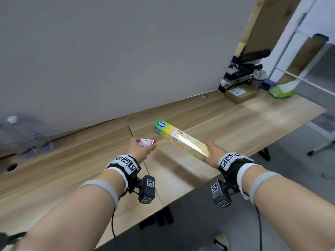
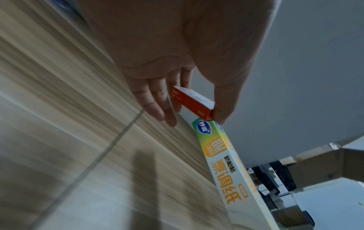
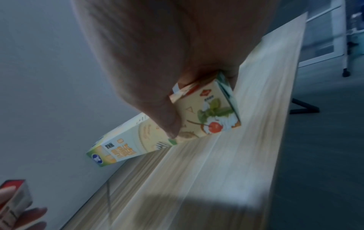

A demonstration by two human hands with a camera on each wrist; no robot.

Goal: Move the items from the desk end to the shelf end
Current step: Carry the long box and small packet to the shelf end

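Head view is showing both hands carrying items above the wooden counter (image 1: 190, 113), so the step in hand looks like the transport leg, with the things lifted and not yet set down. The left hand (image 1: 140, 148) is pinching a small red-and-white box (image 1: 146, 142) between thumb and curled fingers; in the left wrist view the box is sitting at the fingertips, clear of the palm. The right hand (image 1: 214, 151) is wrapping its fingers round the near end of a long green-and-yellow carton (image 1: 178, 137), whose far end is jutting up and away toward the wall, well beyond the grip. Both items are hanging in the air over the counter's middle stretch, apart from each other. At the far right a white shelf frame (image 1: 311, 57) is standing past a cardboard parcel (image 1: 240, 95) and a green bag (image 1: 281, 90). The next move probably calls for carrying both items rightward and watching the long carton's free end, which could swing into that clutter.
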